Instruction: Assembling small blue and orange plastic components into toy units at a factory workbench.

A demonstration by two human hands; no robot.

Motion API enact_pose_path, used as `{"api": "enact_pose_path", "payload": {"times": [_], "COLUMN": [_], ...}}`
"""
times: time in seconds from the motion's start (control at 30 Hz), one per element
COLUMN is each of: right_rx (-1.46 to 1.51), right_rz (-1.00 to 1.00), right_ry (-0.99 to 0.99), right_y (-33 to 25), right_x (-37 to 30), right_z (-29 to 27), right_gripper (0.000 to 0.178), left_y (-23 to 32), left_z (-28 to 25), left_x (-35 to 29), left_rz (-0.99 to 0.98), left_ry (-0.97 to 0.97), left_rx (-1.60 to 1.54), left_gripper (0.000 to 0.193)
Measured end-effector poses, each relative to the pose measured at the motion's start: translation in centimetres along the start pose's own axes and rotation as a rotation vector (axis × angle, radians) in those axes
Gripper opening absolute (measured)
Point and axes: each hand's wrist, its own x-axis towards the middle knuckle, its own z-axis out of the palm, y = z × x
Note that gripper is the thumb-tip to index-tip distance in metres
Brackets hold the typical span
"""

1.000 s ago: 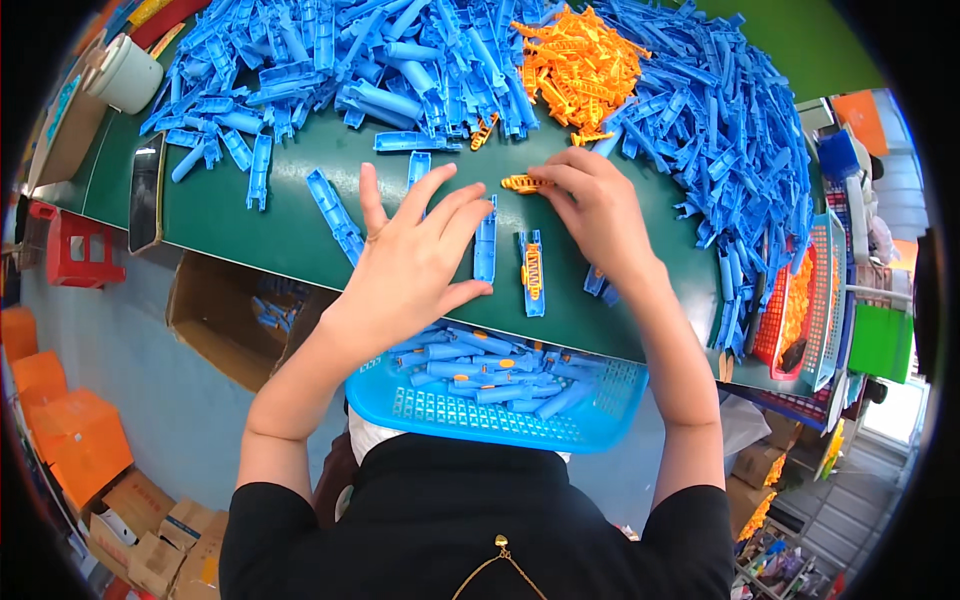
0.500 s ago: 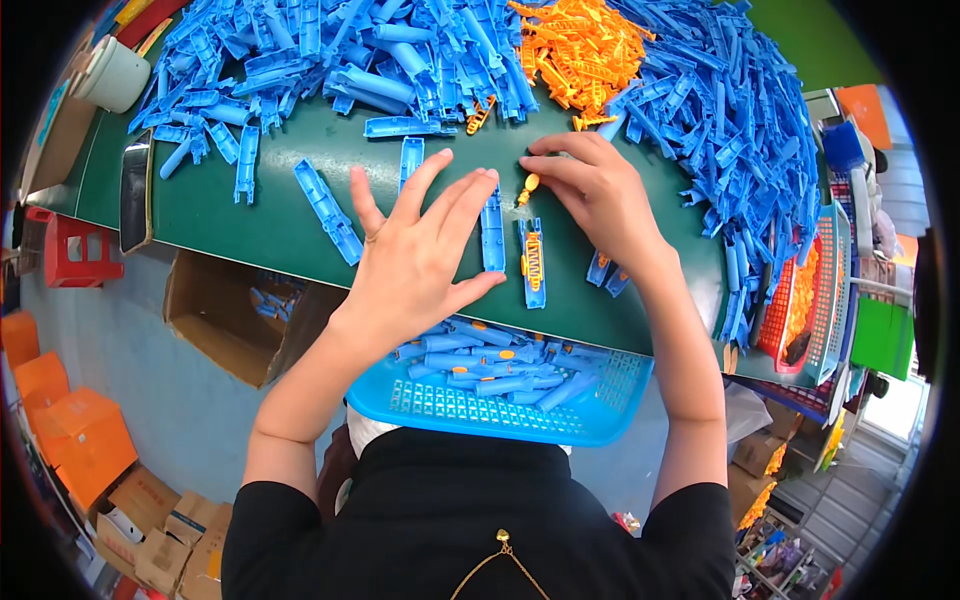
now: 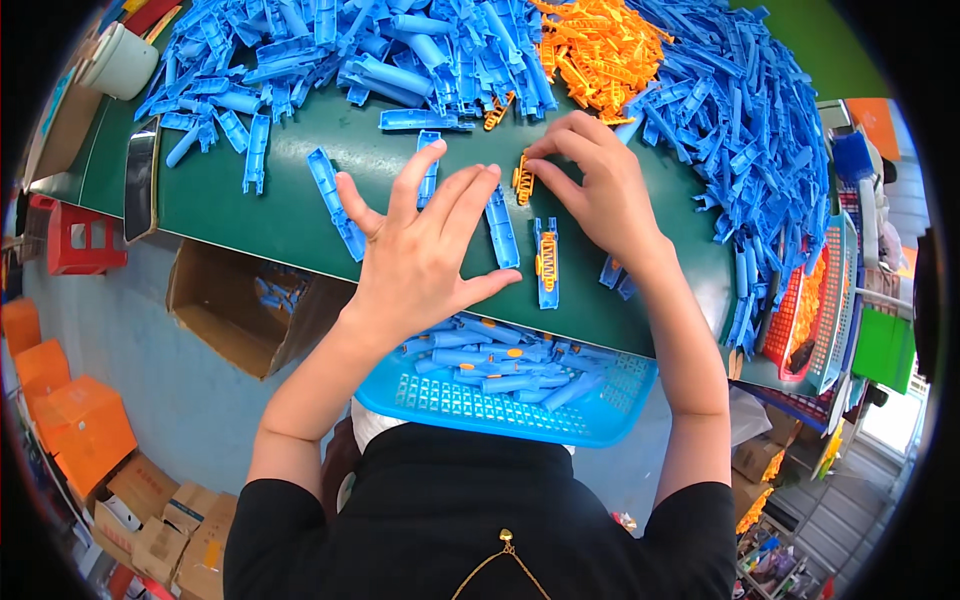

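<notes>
My right hand (image 3: 597, 185) pinches a small orange ladder-like plastic piece (image 3: 523, 180) between thumb and fingertips, just above the green table. My left hand (image 3: 415, 240) is open with its fingers spread. Its thumb and fingertips lie close to a blue half-shell (image 3: 502, 230); whether they touch it I cannot tell. Between the hands and nearer to me, a blue half-shell (image 3: 547, 290) has an orange ladder-like insert (image 3: 546, 258) lying in it. Other blue half-shells, one left of my left hand (image 3: 336, 203) and one partly behind its fingers (image 3: 429, 178), rest hollow side up.
Heaps of blue shells (image 3: 400, 70) and orange pieces (image 3: 600, 55) cover the table's far side, with more blue parts (image 3: 740, 150) at right. A blue basket (image 3: 480, 405) below the table edge holds closed blue parts. A cardboard box (image 3: 225, 310) stands lower left.
The orange piece in my right hand has turned from its oval end to its ladder-like side. My left hand keeps its spread pose. The whole view has shifted slightly.
</notes>
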Motion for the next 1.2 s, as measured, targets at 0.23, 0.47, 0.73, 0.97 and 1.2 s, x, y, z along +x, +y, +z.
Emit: {"api": "enact_pose_path", "payload": {"times": [0.23, 0.47, 0.73, 0.97, 1.2], "right_rx": [-0.023, 0.077, -0.003, 0.103, 0.116], "right_rz": [-0.061, -0.144, -0.173, -0.112, -0.092], "right_ry": [0.049, -0.024, -0.026, -0.05, -0.037], "right_y": [-0.4, -2.6, -2.7, -2.4, -2.4], "right_x": [0.1, -0.6, -0.6, -0.7, -1.0], "right_z": [0.7, 1.4, 1.5, 1.5, 1.9], "right_gripper": [0.009, 0.008, 0.009, 0.008, 0.008], "left_y": [-0.1, -0.1, -0.1, -0.1, -0.1], "left_z": [0.3, 0.5, 0.4, 0.5, 0.5], "left_x": [0.1, 0.0, -0.1, 0.1, 0.1], "left_rz": [-0.002, -0.013, -0.008, -0.001, -0.004], "left_ry": [0.038, 0.041, 0.029, 0.055, 0.048], "left_rx": [-0.009, -0.01, -0.011, -0.031, -0.038], "left_gripper": [0.087, 0.089, 0.092, 0.093, 0.093]}}
